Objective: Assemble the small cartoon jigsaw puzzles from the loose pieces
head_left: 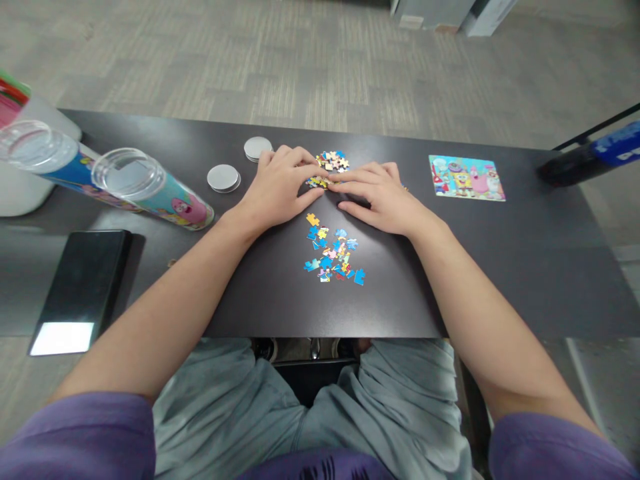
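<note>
Jigsaw pieces lie in loose groups on the dark table (280,293). My left hand (284,181) reaches over from the left, palm down, fingers stretched toward a small cluster of yellow puzzle pieces (319,182). From the other side my right hand (376,193) comes in flat, its fingertips at that same cluster. The two hands' fingertips nearly meet there, and the fingers partly cover the pieces. Just beyond is a pile of puzzle pieces (334,161), some showing pale backs. Closer to me, blue, yellow and pink puzzle pieces (333,253) are scattered.
A cartoon picture card (467,179) lies at right, near a dark bottle (575,167). On the left are white round lids (223,178), more lids (257,148), a clear-topped cartoon tube (170,200), a second tube (65,163) and a black phone-like device (83,287).
</note>
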